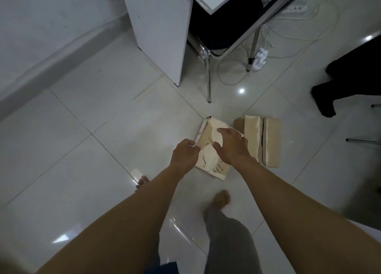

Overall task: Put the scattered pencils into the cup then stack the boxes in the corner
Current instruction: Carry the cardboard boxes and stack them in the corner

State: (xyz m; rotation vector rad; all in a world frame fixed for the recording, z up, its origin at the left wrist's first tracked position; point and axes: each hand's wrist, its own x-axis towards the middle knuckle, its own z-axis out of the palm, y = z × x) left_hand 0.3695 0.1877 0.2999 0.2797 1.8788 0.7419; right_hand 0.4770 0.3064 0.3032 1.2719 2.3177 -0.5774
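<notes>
The head view shows both hands reaching down to a pale cardboard box (212,149) on the tiled floor (82,149). The left hand (184,157) curls at its near-left edge, fingers together, grip unclear; the right hand (232,147) hovers over it, fingers apart. A second box (261,139) lies just right. The loose flaps may buckle, so the box could slip. No pencils or cup show.

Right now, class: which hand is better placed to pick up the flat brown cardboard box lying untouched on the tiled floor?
The right hand: it hovers beside the flat brown cardboard box. The left hand sits on the far side of the pale cardboard box between them.
</notes>
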